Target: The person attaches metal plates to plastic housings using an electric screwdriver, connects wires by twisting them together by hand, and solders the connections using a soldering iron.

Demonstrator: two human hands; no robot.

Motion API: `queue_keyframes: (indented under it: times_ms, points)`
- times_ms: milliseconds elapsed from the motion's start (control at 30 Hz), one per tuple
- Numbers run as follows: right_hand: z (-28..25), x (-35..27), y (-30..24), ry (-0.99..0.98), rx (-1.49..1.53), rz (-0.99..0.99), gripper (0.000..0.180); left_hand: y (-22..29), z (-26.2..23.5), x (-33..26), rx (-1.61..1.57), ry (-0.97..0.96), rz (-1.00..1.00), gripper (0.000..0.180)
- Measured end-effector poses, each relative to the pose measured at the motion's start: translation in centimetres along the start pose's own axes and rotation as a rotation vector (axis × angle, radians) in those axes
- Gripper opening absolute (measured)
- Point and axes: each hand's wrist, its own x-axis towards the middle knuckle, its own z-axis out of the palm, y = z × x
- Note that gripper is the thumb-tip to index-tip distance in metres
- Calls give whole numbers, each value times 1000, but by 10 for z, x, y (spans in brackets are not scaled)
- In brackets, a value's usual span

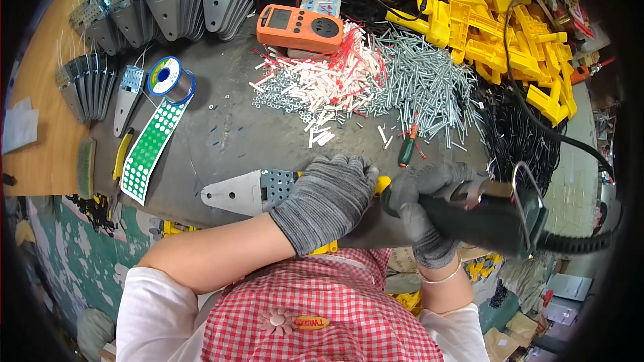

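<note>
My left hand (329,194), in a grey knitted glove, is closed around a yellow plastic handle (383,184). From its left side sticks out a grey metal plate (235,191) with two larger holes and a perforated part, lying low over the table's near edge. My right hand (426,211), gloved too, wraps around a dark corded electric screwdriver (473,218) held nearly level. It has a wire hanging loop (526,188) and a coiled cable at its right end. The tool's front end points at the yellow handle; whether they touch is hidden by my fingers.
Behind my hands lie heaps of long screws (429,80), white sleeves (342,77) and small nuts (278,90). Nearby are a green-handled screwdriver (406,151), an orange meter (300,27), a solder spool (172,80), yellow handles (496,47), metal plates (171,3) and black wires (523,134).
</note>
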Motion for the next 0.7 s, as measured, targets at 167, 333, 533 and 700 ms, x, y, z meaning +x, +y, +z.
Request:
queue_keyframes:
  times_ms: [167,333,533,700]
  points:
    - [-17,-63,31,524,1249,412,47,-7,-1,2,-79,59,50,44]
    - [7,-115,-12,319,847,600,40,-5,-4,-1,-98,88,46,43]
    - [44,-36,-50,304,699,791,38,-4,-4,-1,-128,114,69,42]
    - [50,-39,-91,443,807,963,44,-14,-2,-2,-148,36,24,40]
